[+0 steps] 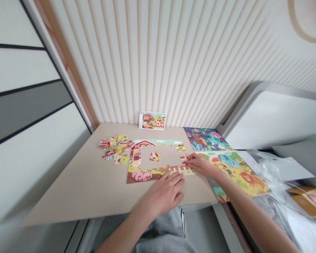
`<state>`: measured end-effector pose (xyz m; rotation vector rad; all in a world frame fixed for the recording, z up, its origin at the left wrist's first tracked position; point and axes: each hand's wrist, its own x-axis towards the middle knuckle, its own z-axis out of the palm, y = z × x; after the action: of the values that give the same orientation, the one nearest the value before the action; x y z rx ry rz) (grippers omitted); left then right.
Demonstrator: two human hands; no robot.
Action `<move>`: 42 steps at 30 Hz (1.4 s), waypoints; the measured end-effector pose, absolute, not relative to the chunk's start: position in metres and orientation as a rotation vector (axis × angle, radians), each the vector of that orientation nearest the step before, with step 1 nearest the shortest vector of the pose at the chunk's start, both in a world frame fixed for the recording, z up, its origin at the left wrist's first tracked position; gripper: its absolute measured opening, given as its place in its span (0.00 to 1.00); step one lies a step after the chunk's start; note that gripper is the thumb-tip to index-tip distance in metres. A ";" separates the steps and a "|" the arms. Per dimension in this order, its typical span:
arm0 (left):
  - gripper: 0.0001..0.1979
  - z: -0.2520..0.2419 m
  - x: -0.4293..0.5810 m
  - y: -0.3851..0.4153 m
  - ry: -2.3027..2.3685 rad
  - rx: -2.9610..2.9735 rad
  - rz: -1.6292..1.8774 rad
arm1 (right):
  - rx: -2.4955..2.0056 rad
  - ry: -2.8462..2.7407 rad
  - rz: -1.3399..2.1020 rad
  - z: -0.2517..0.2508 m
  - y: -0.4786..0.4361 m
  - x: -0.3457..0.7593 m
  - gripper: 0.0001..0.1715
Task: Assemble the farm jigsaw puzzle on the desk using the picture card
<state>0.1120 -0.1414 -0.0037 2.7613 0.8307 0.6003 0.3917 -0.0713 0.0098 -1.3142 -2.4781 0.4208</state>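
Room across the tan board [60,196], loose puzzle pieces [114,149] blocking left, wall [158,63] probably close

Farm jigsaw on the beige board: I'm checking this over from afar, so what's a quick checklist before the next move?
1. Picture card upright against the wall, in view: ok.
2. Loose pieces heaped left of the puzzle, within reach: ok.
3. Left hand lying flat on the puzzle's lower edge: ok.
4. Fence piece under the right hand seated: cannot tell, fingers hide the joint.
5. Spotted piece in the middle joined to the rest: not ok, it lies alone.
6. Right side of the border closed: not ok, a gap remains.
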 end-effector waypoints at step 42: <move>0.21 0.001 0.106 -0.145 0.792 2.781 0.606 | -1.372 -2.211 0.493 0.004 -0.028 0.391 0.18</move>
<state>0.1064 -0.1447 0.0014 2.7811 0.7920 0.6061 0.3913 -0.0282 0.0037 -1.3724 -2.2105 0.4928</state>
